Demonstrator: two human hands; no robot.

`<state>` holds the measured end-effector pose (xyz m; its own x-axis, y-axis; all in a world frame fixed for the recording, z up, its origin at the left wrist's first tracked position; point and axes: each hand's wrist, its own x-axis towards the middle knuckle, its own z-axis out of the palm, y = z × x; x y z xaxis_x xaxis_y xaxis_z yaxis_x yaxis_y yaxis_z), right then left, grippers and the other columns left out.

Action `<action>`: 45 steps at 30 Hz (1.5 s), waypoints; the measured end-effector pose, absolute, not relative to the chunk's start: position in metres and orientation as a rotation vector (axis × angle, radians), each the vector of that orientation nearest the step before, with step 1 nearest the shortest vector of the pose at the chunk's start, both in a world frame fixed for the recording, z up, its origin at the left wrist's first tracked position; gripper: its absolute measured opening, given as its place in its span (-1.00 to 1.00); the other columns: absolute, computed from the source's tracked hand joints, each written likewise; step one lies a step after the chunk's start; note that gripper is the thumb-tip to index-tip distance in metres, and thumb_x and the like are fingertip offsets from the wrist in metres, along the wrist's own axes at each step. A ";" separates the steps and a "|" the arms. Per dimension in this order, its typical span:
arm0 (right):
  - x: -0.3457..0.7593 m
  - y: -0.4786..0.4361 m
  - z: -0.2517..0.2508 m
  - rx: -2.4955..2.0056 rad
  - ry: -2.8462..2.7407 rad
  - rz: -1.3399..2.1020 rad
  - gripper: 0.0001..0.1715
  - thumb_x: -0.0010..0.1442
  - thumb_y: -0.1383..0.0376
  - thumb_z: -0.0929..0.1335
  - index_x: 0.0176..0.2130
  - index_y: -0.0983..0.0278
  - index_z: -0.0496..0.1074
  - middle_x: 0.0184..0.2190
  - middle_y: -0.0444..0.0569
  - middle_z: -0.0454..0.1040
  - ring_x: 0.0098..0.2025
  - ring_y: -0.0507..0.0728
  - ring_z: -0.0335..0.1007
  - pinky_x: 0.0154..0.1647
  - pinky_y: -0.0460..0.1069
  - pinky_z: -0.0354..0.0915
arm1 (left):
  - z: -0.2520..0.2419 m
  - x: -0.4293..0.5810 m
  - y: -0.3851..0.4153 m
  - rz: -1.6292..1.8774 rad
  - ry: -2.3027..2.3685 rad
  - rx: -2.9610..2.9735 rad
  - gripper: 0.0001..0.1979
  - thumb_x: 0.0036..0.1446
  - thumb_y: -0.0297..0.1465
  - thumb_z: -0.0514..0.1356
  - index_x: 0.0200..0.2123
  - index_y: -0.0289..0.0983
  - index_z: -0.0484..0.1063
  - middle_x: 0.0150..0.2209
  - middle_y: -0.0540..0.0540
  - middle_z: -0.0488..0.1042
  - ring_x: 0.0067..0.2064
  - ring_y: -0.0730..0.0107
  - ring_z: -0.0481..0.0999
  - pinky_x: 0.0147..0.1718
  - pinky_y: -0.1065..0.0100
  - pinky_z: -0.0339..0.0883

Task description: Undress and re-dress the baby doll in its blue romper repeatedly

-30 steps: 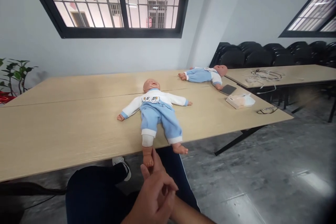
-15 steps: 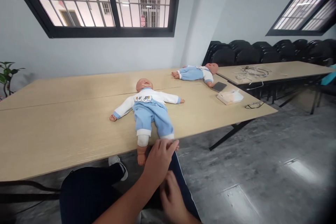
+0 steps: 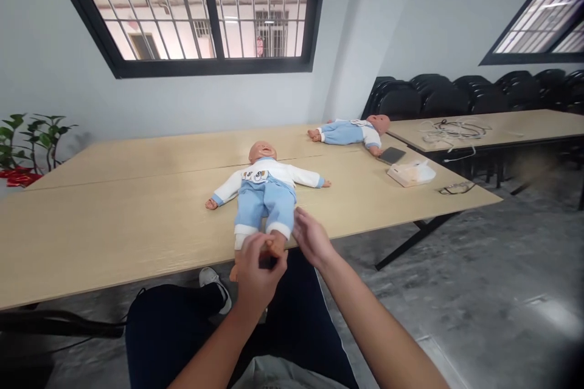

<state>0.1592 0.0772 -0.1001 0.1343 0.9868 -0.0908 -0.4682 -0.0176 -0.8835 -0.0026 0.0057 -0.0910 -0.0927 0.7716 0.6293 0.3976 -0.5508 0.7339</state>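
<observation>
A baby doll (image 3: pixel 267 191) in a white top and light blue trousers lies on its back on the table, feet over the near edge. My left hand (image 3: pixel 255 270) is closed round the doll's bare foot (image 3: pixel 276 246) on the right, thumb and fingers curled about it. The other foot (image 3: pixel 234 272) is partly hidden behind my left hand; a white band (image 3: pixel 239 241) shows on the ankle above it. Beside the right trouser leg, my right hand (image 3: pixel 312 236) is open with its fingers stretched out, close to or touching the cloth.
On the wooden table (image 3: pixel 114 225), a second doll (image 3: pixel 347 132) lies at the back right. Near it are a dark flat device (image 3: pixel 392 155), a tissue pack (image 3: pixel 412 173) and eyeglasses (image 3: pixel 456 188). Cables (image 3: pixel 456 129) lie on another table. A potted plant (image 3: pixel 39 140) stands at left.
My right hand has come up from my lap to the doll's right-side leg. My left hand has shifted left and now grips that foot. The view has turned slightly left.
</observation>
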 end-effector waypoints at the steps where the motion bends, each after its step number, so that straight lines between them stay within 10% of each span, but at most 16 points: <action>1: 0.151 0.086 -0.100 -0.918 -0.754 1.360 -0.60 0.16 0.19 0.46 0.01 0.15 0.50 0.08 0.10 0.59 0.20 0.32 0.49 0.18 0.24 0.47 | -0.084 -0.008 0.006 1.676 1.275 1.731 -0.71 0.20 -0.34 0.37 -0.02 -0.20 0.48 -0.03 -0.15 0.49 0.00 0.22 0.56 -0.11 0.30 0.55; 9: 0.124 0.125 -0.107 -1.157 -1.143 1.111 -0.67 0.13 0.09 0.42 -0.16 0.22 0.43 -0.43 -0.11 0.47 -0.38 0.13 0.39 -0.29 0.04 0.37 | -0.050 -0.046 0.021 1.649 1.113 0.899 -0.44 0.08 -0.16 0.47 0.10 -0.22 0.48 0.05 -0.14 0.58 -0.06 0.27 0.66 -0.04 0.28 0.57; 16: 0.137 0.139 -0.104 -1.262 -1.254 0.877 -0.81 0.18 0.16 0.35 -0.24 0.21 0.44 -0.32 -0.05 0.52 -0.21 0.21 0.45 -0.07 0.10 0.34 | -0.032 -0.071 0.028 1.731 1.000 0.748 -0.56 0.07 -0.19 0.49 -0.03 -0.24 0.57 0.09 -0.14 0.57 0.07 0.31 0.59 -0.08 0.42 0.59; 25: 0.173 0.180 -0.096 -1.429 -1.058 0.712 -0.76 0.17 0.13 0.33 -0.19 0.18 0.31 -0.38 -0.05 0.46 -0.36 0.21 0.39 -0.32 0.06 0.34 | -0.034 -0.086 0.027 1.769 1.083 0.708 -0.64 0.09 -0.26 0.46 -0.08 -0.27 0.58 0.00 -0.13 0.58 -0.08 0.37 0.61 -0.27 0.49 0.57; 34: 0.154 0.128 -0.104 -1.328 -1.023 1.081 -0.37 0.04 0.31 0.35 0.11 0.17 0.22 0.11 0.12 0.49 -0.36 0.10 0.50 -0.58 -0.04 0.35 | -0.026 -0.076 0.025 1.723 1.035 0.705 -0.70 0.14 -0.28 0.44 -0.10 -0.27 0.60 0.02 -0.11 0.60 -0.06 0.41 0.62 -0.21 0.52 0.59; 45: 0.151 0.150 -0.092 -1.107 -1.213 1.325 -0.68 0.05 0.19 0.54 -0.22 0.25 0.47 -0.40 -0.12 0.49 -0.50 -0.02 0.20 -0.54 -0.13 0.17 | 0.006 -0.095 0.038 1.811 0.977 0.653 -0.87 0.23 -0.37 0.36 -0.17 -0.29 0.63 0.00 -0.07 0.57 -0.15 0.58 0.59 -0.26 0.63 0.57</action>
<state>0.1508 0.1501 -0.0921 -0.0966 0.9953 -0.0050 -0.0825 -0.0130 -0.9965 -0.0946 0.0377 0.0055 -0.4125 0.9108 0.0176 -0.4854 -0.2361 0.8418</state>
